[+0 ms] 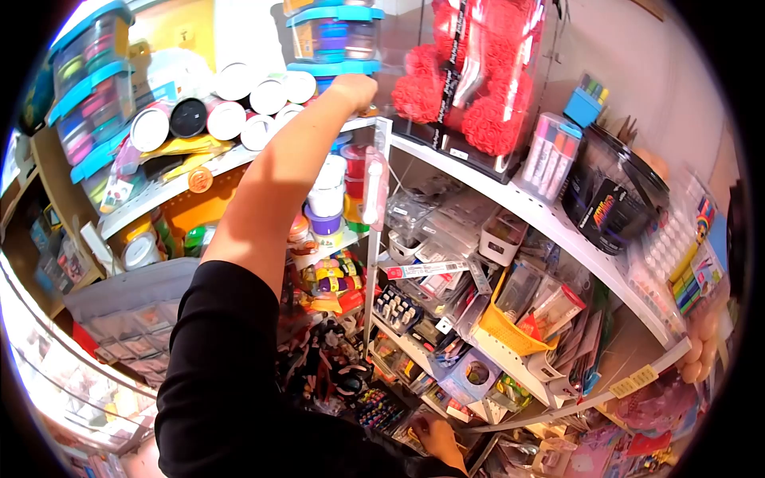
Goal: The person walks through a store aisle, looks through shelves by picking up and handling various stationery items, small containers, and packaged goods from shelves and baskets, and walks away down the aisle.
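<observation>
My left hand reaches up to the corner of the top shelf, the arm in a black sleeve. It is beside a stack of clear tubs with blue lids; its fingers are turned away, so I cannot see whether they touch anything. White-capped rolls or tubes lie piled left of the forearm. Low down, my right hand is at a lower shelf among small packed goods, its fingers curled. Whatever is between those fingers is too small or hidden to make out.
A clear case of red roses stands on the right shelf beside a marker set and a black bucket. Below are a yellow basket and a white shelf post. A grey pocket organizer hangs left.
</observation>
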Demonstrator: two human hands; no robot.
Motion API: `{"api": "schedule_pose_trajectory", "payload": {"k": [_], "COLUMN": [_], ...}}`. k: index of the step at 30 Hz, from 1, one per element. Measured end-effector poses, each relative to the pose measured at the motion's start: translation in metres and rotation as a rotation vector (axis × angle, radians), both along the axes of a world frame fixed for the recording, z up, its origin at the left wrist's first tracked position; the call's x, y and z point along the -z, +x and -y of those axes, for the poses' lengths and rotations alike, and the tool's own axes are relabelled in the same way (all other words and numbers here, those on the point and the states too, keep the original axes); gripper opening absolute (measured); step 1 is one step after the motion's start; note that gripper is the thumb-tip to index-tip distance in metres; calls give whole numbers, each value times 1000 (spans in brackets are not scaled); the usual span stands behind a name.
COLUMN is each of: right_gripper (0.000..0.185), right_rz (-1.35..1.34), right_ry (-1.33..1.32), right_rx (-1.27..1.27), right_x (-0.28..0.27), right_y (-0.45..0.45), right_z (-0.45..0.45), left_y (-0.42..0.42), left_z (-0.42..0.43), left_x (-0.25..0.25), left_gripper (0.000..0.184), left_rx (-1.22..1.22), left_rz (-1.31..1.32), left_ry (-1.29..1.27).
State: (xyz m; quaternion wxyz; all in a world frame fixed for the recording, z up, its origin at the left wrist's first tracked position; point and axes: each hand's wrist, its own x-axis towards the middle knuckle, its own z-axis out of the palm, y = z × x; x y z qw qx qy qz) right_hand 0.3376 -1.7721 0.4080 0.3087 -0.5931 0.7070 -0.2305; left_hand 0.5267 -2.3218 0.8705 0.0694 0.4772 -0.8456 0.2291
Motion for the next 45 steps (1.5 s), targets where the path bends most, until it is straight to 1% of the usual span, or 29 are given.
{"api": "schedule_pose_trajectory", "payload": {"k": [2,3,4,6,9,12,17,20,22,25,30,33,35,39,42,44,45], "right_gripper": [22,22,21,21,22,23,23,23,23,23,23,23,23,23,21,20,20], "right_rz": [5,8,69,62,34,38,68,67,58,46,47,28,37,29,18,2,4], "right_ry": [-11,-26,-52,-37,2,-27,-5,28,26,44,57,14,15,4,-31,-18,-18], "right_rx": [35,50,61,103,169,173,190,190,186,177,168,142,134,129,99,117,111], "right_x": [12,19,21,21,10,11,6,8,6,9,10,15,12,15,15,11,15], "right_y": [-3,-5,-6,-6,-4,-4,-1,0,0,-2,-3,-5,-5,-6,-5,-4,-5], "right_z": [-13,-20,-25,-33,-38,-39,-39,-40,-41,-41,-42,-44,-43,-44,-41,-39,-39], "left_y": [-3,-5,-8,-12,-13,-14,-14,-12,-10,-9,-8,-7,-4,-1,5,10,13], "left_z": [0,-9,-8,-8,-8,-18,-7,9,16,18,9,5,-1,-20,-18,-16,-15], "left_x": [2,3,1,1,0,-3,-3,5,11,15,15,13,7,-3,-5,-6,-5], "left_gripper": [42,39,40,41,40,30,28,31,35,39,39,38,37,34,38,33,33], "left_rx": [-16,1,-13,-15,-3,-31,-1,15,74,107,75,82,117,134,190,175,169], "left_rz": [34,-26,-17,-7,20,2,2,-31,-65,-78,-66,-68,-170,-201,-228,-320,-318], "left_ry": [15,5,29,54,2,108,135,109,-3,-25,-39,-51,-86,-87,-78,-55,-55]}}
